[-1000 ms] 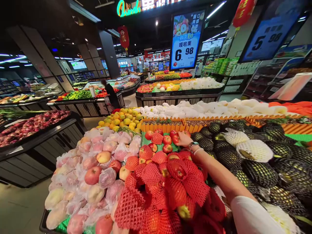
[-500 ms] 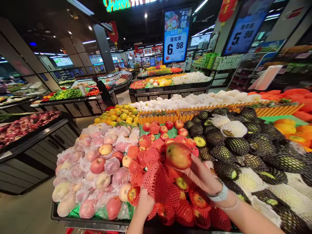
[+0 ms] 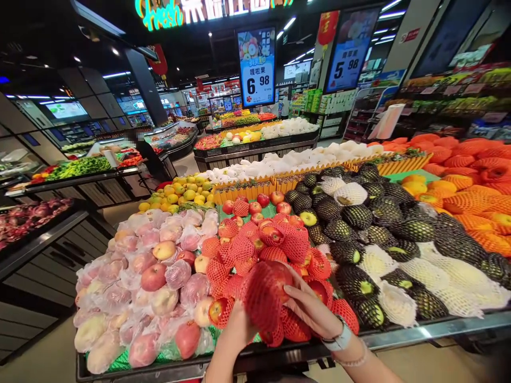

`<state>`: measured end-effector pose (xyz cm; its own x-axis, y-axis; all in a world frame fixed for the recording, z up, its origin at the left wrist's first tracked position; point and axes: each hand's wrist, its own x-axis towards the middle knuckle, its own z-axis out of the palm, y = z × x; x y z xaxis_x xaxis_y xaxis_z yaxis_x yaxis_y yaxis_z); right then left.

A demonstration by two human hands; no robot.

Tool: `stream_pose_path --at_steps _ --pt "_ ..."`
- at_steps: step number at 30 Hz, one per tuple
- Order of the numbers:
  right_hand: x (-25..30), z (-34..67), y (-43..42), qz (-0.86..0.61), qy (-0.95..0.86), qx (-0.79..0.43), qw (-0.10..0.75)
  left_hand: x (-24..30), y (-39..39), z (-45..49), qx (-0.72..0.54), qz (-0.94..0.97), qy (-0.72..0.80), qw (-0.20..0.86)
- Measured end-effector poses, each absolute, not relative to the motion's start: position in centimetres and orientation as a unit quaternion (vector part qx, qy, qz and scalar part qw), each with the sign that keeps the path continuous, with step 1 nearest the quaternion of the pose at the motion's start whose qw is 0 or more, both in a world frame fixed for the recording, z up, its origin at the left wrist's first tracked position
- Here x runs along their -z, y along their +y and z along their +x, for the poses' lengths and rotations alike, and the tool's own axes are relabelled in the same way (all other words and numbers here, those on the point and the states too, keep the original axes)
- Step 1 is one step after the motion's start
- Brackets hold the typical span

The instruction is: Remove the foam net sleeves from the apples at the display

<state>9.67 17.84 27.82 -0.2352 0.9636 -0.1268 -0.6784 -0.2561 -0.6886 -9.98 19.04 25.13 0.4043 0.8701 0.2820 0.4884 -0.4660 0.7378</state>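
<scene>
My left hand (image 3: 238,325) grips a red foam net (image 3: 258,306), my right hand (image 3: 311,311) clasps an apple (image 3: 280,274) against it, bagged fruit (image 3: 178,274) at nine o'clock, black-netted fruit (image 3: 358,217) at two.

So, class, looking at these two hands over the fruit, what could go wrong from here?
The red net in the left hand might tear or bunch against the apple. That apple could slip from the right hand and bruise on the heaped netted apples, perhaps knocking some loose.
</scene>
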Motion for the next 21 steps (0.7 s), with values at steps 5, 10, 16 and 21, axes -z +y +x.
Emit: stream_pose_path --at_steps 5,10,16,21 --pt "-26.2 9.9 17.1 -0.308 -0.296 -0.683 0.592 -28.3 18.8 -9.3 -0.187 0.862 0.405 0.242" --pt "-23.5 9.6 15.8 -0.382 -0.38 -0.575 0.616 -27.5 19.4 -9.1 -0.305 0.789 0.404 0.348" --pt "-23.2 8.5 14.7 -0.446 -0.453 -0.456 0.623 -26.9 20.1 -7.8 -0.373 0.687 0.387 0.489" --pt "-22.9 8.4 15.5 -0.457 -0.415 -0.46 0.638 -30.0 19.1 -7.4 -0.329 0.691 0.415 0.492"
